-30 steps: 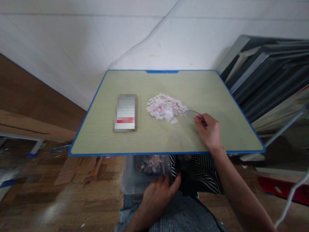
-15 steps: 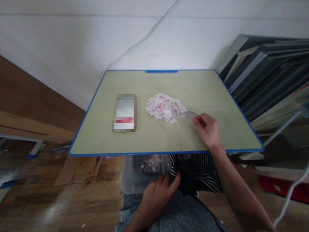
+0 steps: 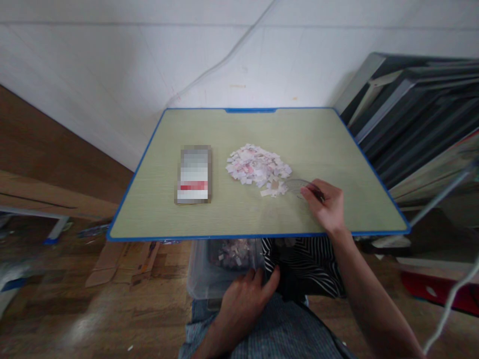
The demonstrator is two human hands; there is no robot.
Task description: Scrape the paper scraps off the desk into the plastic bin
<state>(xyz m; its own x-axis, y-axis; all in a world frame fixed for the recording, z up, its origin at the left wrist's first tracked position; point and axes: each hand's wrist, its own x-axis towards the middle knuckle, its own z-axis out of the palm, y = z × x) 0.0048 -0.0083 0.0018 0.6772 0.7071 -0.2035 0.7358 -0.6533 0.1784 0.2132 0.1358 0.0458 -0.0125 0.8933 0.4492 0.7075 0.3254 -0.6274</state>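
My right hand [image 3: 326, 203] pinches thin, blurred metal tweezers [image 3: 295, 183] over the board; their tips point left. By the tips lies a small cluster of paper bits [image 3: 275, 188], one of them brownish, at the near side of a heap of small white and pinkish paper pieces [image 3: 256, 163]. The heap spreads on the pale green, blue-edged tabletop [image 3: 224, 217]. Below the table edge my left hand [image 3: 247, 295] rests with its fingers stretched out, at the corner of a clear plastic bin [image 3: 198, 279] and the striped black cloth [image 3: 318, 269].
A pixelated flat rectangular item [image 3: 193, 174] lies left of the heap. In the bin are more paper scraps [image 3: 235, 252]. Dark panels [image 3: 422, 99] lean at the right. Flattened cardboard [image 3: 121, 264] is on the wooden floor, and a white wall [image 3: 112, 60] stands behind the table.
My right hand and the tweezers have shifted slightly right and toward me. A few paper bits have come away from the heap's near side. My left hand has stayed in place.
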